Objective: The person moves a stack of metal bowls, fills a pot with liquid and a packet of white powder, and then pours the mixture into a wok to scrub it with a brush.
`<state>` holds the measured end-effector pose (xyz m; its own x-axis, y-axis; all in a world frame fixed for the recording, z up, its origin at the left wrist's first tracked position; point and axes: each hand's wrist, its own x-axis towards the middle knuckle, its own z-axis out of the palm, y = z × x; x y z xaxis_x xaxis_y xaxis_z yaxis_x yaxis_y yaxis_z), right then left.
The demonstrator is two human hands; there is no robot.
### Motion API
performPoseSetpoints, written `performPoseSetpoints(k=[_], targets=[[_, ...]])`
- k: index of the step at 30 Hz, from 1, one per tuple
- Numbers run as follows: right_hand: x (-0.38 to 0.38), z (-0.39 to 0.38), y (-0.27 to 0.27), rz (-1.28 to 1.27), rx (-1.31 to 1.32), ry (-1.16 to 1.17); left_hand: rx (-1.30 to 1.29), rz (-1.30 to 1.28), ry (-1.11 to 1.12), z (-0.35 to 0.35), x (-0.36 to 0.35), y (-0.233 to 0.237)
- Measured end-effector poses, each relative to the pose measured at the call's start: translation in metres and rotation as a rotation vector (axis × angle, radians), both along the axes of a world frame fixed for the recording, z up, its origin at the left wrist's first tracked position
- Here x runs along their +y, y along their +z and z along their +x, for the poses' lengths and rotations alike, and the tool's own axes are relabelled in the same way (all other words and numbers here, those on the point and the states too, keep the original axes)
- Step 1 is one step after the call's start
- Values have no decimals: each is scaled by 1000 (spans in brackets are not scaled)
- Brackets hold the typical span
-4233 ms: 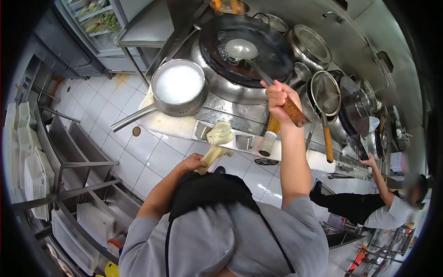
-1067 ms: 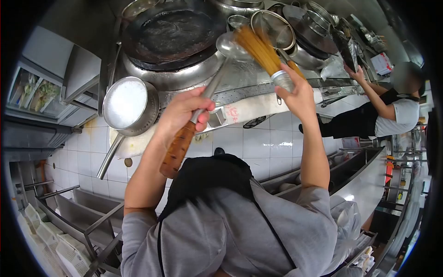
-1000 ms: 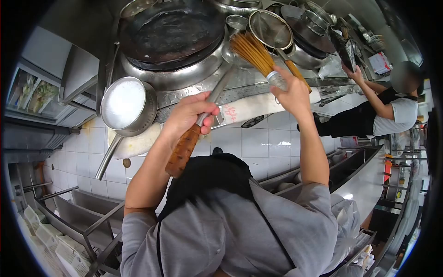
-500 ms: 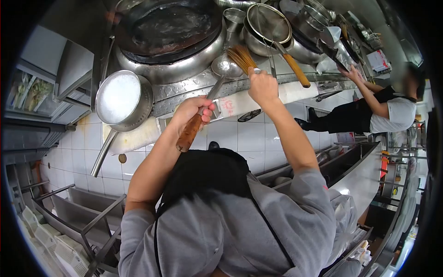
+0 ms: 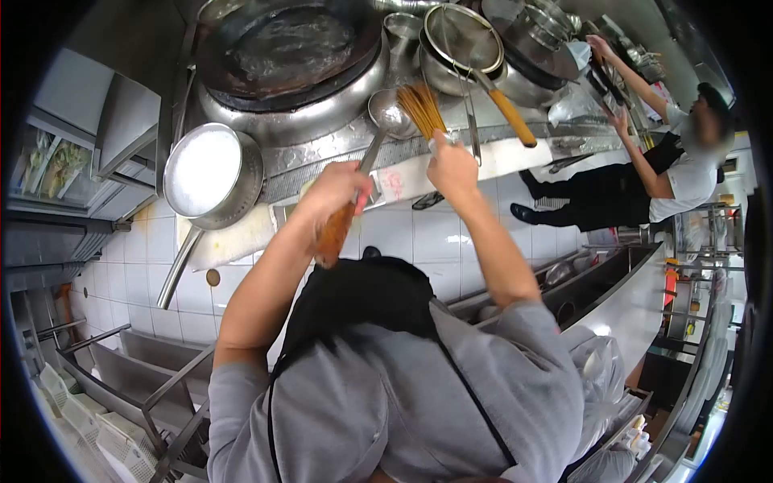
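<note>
My left hand (image 5: 334, 196) is closed around the long handle of a steel ladle (image 5: 392, 113), its wooden grip end sticking out below the fist. The ladle's bowl is over the metal counter, in front of a large dark wok (image 5: 294, 50). Held in my right hand (image 5: 452, 167) is a bamboo brush (image 5: 419, 109), bristles pointing up and away, just right of the ladle bowl. Whether bristles and bowl touch is unclear. A wire strainer (image 5: 465, 38) with a wooden handle rests on a pot beyond the brush.
A saucepan (image 5: 211, 173) of white foamy liquid sits at the counter's left edge, handle sticking out. White cloths (image 5: 515, 158) line the front edge. A co-worker (image 5: 684, 157) in a black apron stands at the right, reaching over the counter. Pots and a plastic bag (image 5: 566, 105) lie nearby.
The brush has turned more upright and my right hand has shifted slightly down and left. The ladle has tilted a little. The co-worker has raised an arm across the counter.
</note>
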<state>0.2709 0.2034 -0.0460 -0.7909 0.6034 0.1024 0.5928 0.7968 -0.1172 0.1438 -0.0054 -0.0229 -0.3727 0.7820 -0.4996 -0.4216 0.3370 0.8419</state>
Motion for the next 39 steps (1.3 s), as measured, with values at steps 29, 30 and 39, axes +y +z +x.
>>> performPoseSetpoints(k=[29, 30, 39], targets=[[-13, 27, -29, -400, 400, -80, 1268, -187, -52, 32, -51, 23], [-17, 28, -27, -376, 444, -7, 1291, -190, -69, 34, -52, 23], [-6, 39, -50, -417, 206, -185, 1353, -166, -18, 38, -59, 33]])
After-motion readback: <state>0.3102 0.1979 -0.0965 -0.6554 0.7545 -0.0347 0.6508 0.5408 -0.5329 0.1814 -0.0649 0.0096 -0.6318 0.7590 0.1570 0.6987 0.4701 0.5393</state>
